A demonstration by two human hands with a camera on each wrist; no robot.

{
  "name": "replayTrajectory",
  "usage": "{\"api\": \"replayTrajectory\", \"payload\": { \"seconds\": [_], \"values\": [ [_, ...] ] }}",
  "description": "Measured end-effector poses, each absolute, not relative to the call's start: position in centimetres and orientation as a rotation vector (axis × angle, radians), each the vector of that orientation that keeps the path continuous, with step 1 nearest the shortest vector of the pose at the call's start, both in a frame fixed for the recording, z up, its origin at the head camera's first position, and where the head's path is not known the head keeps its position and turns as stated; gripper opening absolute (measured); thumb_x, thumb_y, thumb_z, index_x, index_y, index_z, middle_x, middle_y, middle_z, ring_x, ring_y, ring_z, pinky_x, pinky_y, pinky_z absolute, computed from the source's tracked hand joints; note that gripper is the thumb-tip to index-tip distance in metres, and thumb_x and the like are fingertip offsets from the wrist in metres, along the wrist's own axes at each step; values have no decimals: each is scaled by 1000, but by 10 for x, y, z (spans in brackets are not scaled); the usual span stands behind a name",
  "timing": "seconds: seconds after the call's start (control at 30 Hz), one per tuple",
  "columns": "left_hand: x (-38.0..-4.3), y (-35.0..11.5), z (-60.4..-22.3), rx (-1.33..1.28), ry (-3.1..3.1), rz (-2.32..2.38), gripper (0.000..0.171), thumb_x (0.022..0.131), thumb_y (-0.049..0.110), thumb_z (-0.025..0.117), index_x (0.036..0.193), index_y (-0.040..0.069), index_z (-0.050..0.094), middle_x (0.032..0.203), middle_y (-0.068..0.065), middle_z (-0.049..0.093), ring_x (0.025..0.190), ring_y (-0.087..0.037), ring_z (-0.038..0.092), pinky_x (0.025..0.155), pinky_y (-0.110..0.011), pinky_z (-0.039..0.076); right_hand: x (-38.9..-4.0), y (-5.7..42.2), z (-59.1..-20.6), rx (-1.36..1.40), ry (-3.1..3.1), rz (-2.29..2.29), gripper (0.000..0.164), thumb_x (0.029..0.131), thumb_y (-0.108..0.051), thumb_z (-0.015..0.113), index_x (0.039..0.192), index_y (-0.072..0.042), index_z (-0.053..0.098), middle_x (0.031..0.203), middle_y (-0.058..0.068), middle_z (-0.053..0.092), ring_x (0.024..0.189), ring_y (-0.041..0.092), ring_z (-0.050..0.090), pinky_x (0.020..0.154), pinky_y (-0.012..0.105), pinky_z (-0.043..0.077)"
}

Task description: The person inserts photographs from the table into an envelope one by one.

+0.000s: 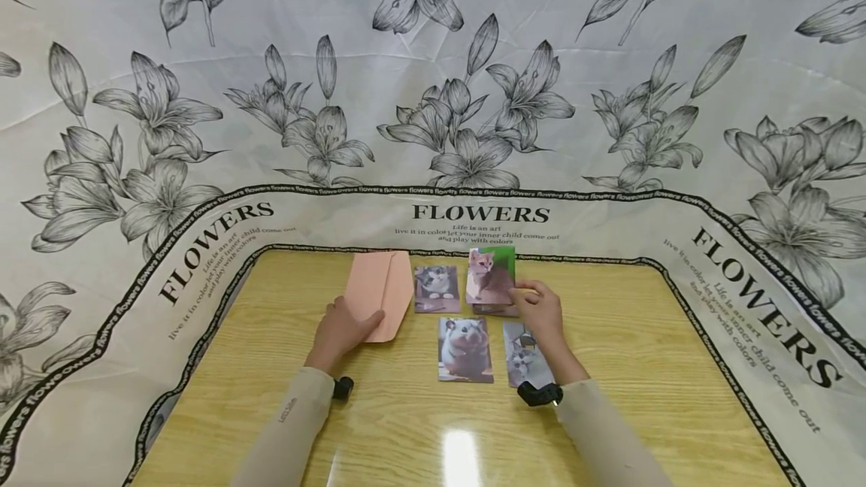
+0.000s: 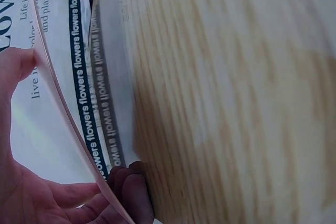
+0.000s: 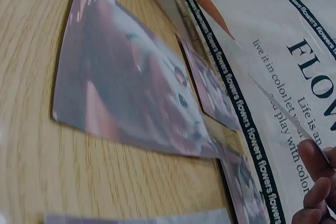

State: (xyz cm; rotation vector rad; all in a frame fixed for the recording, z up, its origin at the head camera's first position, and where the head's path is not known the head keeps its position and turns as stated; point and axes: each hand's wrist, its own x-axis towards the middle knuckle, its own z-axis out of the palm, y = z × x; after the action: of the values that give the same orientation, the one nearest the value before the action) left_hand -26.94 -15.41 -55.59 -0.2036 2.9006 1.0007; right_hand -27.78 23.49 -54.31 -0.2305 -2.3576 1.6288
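Observation:
A pink envelope (image 1: 368, 284) is in my left hand (image 1: 345, 331), thumb on its face and fingers behind; the left wrist view shows the envelope (image 2: 65, 109) edge-on, tilted up off the wooden table. With thumb and fingertips my right hand (image 1: 541, 316) pinches a photo card (image 1: 490, 276) of a ginger cat on green by its lower right corner. Another card (image 1: 499, 312) peeks out below it. In the right wrist view the pinched card (image 3: 283, 107) is a thin slanted edge above the fingers (image 3: 314, 156).
A kitten card (image 1: 437, 290) lies between envelope and cat card. Nearer me are a hamster card (image 1: 465, 352) and a grey cat card (image 1: 524, 363), partly covered by my right wrist. A flower-print cloth (image 1: 473, 224) stands behind the wooden table (image 1: 271, 412).

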Motion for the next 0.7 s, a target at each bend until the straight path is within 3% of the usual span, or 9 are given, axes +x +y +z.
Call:
{"api": "replayTrajectory", "payload": {
  "seconds": [0.17, 0.33, 0.5, 0.7],
  "values": [
    [-270, -154, -556, -203, 2905, 996, 110, 92, 68, 71, 154, -16, 35, 141, -38, 50, 121, -52, 61, 103, -61, 52, -280, 215, -541, -197, -2380, 1640, 29, 101, -19, 78, 122, 1, 72, 103, 22, 80, 86, 32, 75, 59, 23, 45],
    [-269, -153, -555, -220, 2904, 997, 109, 93, 67, 71, 155, -15, 35, 143, -38, 49, 123, -52, 61, 104, -60, 52, -283, 195, -539, -164, -2408, 1649, 30, 101, -21, 78, 123, -1, 72, 111, 22, 79, 102, 37, 77, 65, 22, 50],
    [-269, -152, -554, -221, 2906, 994, 109, 93, 66, 71, 155, -15, 34, 144, -39, 49, 123, -52, 60, 103, -61, 52, -288, 175, -539, -91, -2380, 1713, 28, 100, -16, 80, 120, 3, 73, 106, 24, 79, 97, 41, 77, 65, 22, 51],
    [-268, -151, -554, -223, 2918, 1006, 106, 93, 64, 72, 153, -15, 37, 141, -38, 51, 121, -52, 61, 101, -61, 52, -290, 151, -538, -42, -2388, 1722, 27, 99, -16, 80, 118, 2, 74, 98, 20, 81, 94, 46, 76, 57, 23, 47]
  ]
}}
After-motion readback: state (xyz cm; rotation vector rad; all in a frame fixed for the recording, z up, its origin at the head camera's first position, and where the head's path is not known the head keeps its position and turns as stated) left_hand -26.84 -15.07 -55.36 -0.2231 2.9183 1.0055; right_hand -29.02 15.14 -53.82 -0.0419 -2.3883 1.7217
